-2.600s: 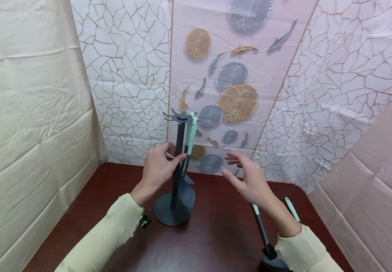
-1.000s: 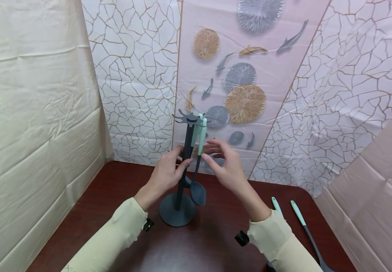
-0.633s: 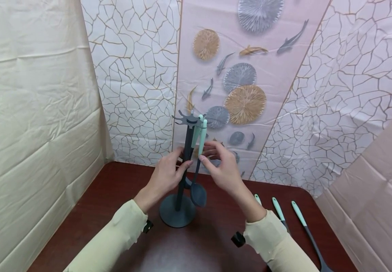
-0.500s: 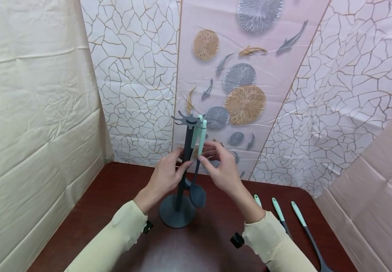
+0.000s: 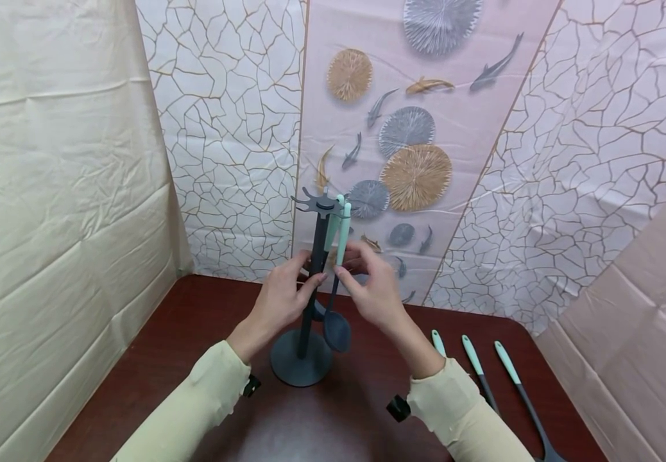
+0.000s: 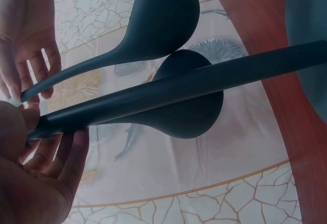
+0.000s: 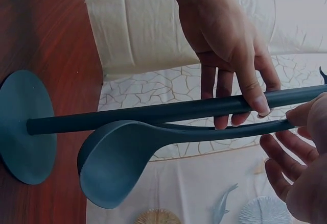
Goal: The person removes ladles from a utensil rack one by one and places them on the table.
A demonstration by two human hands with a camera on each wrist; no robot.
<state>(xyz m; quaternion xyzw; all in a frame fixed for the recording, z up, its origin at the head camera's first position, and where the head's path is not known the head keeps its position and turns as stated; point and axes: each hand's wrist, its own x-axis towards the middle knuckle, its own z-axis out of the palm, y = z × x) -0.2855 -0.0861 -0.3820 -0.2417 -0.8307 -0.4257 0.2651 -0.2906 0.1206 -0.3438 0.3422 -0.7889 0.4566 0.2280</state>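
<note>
A dark utensil stand point(image 5: 301, 359) with a round base, a pole point(image 7: 153, 114) and a hooked top point(image 5: 321, 203) stands on the table. My left hand point(image 5: 280, 292) grips the pole at mid-height, thumb in front and fingers behind. From the hooks hang a ladle point(image 7: 115, 168) with a mint-green handle point(image 5: 344, 237) and, behind the pole, a second round-headed utensil point(image 6: 189, 117), also mint-handled. My right hand point(image 5: 375, 282) pinches the ladle between thumb and fingers where the green handle meets the dark shaft. The ladle's bowl hangs just right of the pole, above the base.
On the dark red table point(image 5: 194, 333), several mint-handled utensils lie at the right, among them one with a long dark shaft point(image 5: 532, 410). My right sleeve point(image 5: 454, 404) partly covers them. Patterned cloth point(image 5: 223, 128) closes off the back, and plain cloth hangs at both sides.
My right hand has come left from open air to the ladle's handle, its fingers drawing in on it. The ladle now hangs farther from the pole. My left hand has stayed at the pole.
</note>
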